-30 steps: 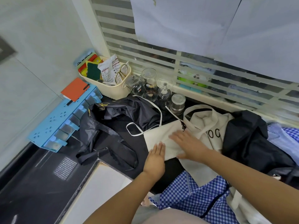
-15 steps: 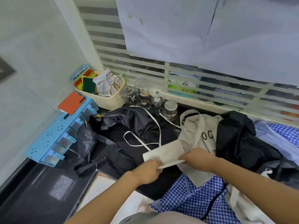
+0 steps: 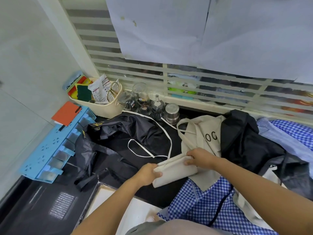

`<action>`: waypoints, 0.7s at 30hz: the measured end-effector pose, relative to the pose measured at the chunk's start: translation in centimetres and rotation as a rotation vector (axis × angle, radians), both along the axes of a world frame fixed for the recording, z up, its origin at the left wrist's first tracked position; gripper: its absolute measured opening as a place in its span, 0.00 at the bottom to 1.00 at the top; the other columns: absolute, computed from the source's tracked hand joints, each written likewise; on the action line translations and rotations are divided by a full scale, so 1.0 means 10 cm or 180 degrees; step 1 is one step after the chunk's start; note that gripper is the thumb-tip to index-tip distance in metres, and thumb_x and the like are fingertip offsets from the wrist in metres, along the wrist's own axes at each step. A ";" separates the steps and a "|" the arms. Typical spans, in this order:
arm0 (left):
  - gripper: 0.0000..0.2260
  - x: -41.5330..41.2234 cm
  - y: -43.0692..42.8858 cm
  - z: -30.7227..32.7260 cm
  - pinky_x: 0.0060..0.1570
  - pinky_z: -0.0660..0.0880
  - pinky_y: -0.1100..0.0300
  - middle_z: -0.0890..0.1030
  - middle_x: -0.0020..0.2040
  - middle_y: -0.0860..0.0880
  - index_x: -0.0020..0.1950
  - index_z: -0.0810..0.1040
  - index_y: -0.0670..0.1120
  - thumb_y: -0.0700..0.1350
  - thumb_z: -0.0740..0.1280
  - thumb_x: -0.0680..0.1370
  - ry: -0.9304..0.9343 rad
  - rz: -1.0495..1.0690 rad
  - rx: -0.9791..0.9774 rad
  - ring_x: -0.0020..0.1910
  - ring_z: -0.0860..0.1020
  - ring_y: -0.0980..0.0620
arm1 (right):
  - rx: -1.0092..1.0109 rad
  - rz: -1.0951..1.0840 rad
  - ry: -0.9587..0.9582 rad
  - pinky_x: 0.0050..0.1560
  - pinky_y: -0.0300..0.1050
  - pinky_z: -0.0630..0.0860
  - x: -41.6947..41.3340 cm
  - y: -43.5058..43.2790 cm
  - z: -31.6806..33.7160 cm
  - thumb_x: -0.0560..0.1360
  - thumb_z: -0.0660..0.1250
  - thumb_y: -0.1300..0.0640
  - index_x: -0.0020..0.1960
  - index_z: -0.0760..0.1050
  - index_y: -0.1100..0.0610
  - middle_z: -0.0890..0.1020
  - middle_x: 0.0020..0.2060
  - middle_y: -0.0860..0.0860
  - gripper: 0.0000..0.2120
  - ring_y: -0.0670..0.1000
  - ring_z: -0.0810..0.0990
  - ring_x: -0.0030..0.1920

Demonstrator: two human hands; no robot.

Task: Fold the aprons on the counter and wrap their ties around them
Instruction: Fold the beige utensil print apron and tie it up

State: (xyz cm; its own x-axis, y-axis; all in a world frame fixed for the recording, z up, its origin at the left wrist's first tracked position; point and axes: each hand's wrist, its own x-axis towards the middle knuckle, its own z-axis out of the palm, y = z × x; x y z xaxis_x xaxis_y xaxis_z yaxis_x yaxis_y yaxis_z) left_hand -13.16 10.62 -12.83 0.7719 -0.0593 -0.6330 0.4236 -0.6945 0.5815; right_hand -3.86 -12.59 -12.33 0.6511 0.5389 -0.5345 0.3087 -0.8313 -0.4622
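1. Locate the folded apron [image 3: 176, 172]. It lies near the centre of the counter [image 3: 155, 195], at the near edge, as a compact cream bundle. Its right part rests on the lettered apron [image 3: 203, 133].

2. Check the left hand [image 3: 149, 173]. The fingers are curled round the left end of the folded apron and grasp it, thumb on top.

3. Check the right hand [image 3: 199, 158]. The fingers are bent down over the far right corner of the folded apron and pinch the cloth there.

4. Locate the tie [image 3: 171, 141]. It leaves the far edge of the folded apron between your hands, runs far and left in a long arc, and forms a loose loop on the black apron [image 3: 128, 131] (none of it is wrapped round the bundle).

5. Note the surrounding items:
- A second black apron [image 3: 245, 145] lies crumpled right of the lettered apron, touching it.
- A check apron [image 3: 203, 206] hangs over the near edge, under your right forearm.
- The glasses [image 3: 142, 99] and the steel cup [image 3: 171, 113] stand at the far side, by the window.
- The basket [image 3: 105, 107] stands far left, with the blue organiser [image 3: 50, 146] along the left wall.
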 end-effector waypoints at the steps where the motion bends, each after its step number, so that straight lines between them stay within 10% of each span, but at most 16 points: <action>1: 0.08 0.00 0.00 0.00 0.37 0.67 0.66 0.78 0.45 0.50 0.52 0.78 0.41 0.44 0.68 0.77 -0.0036 0.0058 0.0058 0.43 0.74 0.55 | -0.0032 -0.0040 0.0012 0.40 0.43 0.65 -0.01 0.02 -0.01 0.78 0.63 0.46 0.47 0.74 0.57 0.74 0.39 0.49 0.13 0.48 0.72 0.40; 13: 0.25 0.10 -0.17 -0.10 0.61 0.69 0.53 0.69 0.67 0.44 0.70 0.63 0.42 0.51 0.65 0.77 -0.0310 -0.0280 0.1716 0.66 0.69 0.45 | -0.0606 0.0284 -0.0472 0.43 0.45 0.65 0.03 0.24 -0.07 0.83 0.52 0.49 0.62 0.68 0.59 0.79 0.53 0.58 0.17 0.56 0.76 0.49; 21: 0.11 0.32 -0.08 -0.05 0.54 0.71 0.59 0.76 0.56 0.45 0.55 0.75 0.41 0.42 0.70 0.75 -0.0286 -0.0639 0.1154 0.59 0.75 0.46 | -0.0657 0.0011 -0.0259 0.46 0.44 0.66 0.11 0.31 -0.04 0.81 0.55 0.47 0.61 0.71 0.60 0.77 0.55 0.57 0.18 0.55 0.75 0.52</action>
State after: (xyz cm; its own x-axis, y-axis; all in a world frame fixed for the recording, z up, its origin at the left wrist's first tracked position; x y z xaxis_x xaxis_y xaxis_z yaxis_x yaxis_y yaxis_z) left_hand -9.96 9.80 -13.35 0.8208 0.0001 -0.5712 0.2178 -0.9245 0.3128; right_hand -2.79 -9.49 -12.72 0.6949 0.4258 -0.5794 0.3410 -0.9046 -0.2557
